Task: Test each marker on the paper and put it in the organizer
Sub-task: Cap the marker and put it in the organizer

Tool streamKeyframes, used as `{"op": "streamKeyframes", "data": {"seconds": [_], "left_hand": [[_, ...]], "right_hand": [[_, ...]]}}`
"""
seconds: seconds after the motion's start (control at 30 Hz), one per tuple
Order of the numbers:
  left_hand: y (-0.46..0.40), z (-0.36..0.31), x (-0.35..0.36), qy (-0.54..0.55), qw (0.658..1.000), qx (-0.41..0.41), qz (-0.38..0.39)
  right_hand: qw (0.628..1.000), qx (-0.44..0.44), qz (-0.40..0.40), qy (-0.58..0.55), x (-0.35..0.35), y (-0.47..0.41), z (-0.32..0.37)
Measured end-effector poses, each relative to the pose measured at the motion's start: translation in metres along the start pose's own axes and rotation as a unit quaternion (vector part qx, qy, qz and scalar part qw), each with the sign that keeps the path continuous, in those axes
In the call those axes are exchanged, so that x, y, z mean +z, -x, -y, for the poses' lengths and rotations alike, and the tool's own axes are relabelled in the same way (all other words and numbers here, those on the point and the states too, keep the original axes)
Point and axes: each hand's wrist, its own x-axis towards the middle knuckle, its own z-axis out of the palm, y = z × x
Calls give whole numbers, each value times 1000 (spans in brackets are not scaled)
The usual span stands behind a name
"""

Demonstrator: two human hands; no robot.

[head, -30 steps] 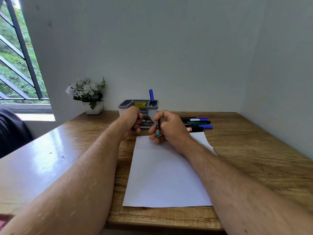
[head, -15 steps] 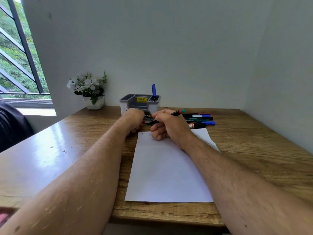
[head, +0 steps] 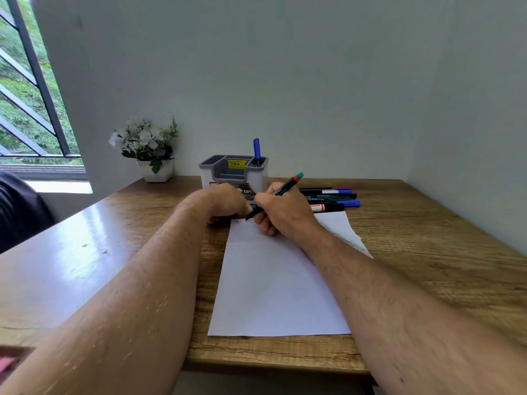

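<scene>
A person's two bare forearms reach across a wood-grain desk (head: 427, 252), glossy on its left part. The right hand (head: 285, 212) has its grip closed around a slim black marker (head: 281, 191) with a teal end, tip down at the top left corner of a smooth white sheet of paper (head: 279, 286), beside a small blue scribble (head: 237, 222). The left hand (head: 225, 202) lies curled beside it; I cannot tell what it grips. Behind stands a grey plastic organizer (head: 232, 172), boxy, with one blue marker (head: 256, 149) upright in its right compartment. More markers (head: 330, 199) lie in a row to the right. A white pot of pale flowers (head: 148, 151) sits at the left. Half a second ago the marker lay flatter; now it tilts up more steeply.
</scene>
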Motion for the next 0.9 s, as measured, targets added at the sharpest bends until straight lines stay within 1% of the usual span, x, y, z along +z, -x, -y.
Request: {"op": "streamKeyframes", "data": {"seconds": [0.1,0.27,0.6,0.7,0.9], "left_hand": [[3,3,-4,0,1000,-8,24],[3,3,-4,10,999,-5,30],[11,3,-8,57,998,17,29],[14,4,-10,71,996,14,42],[14,4,-9,72,996,3,43]], "right_hand": [[998,-15,-10,56,0,-1,-2],[996,-28,-9,79,0,-1,-3],[995,-33,-14,96,1,0,-2],[995,-28,-11,95,0,1,0],[996,-25,-2,91,-1,1,1]]}}
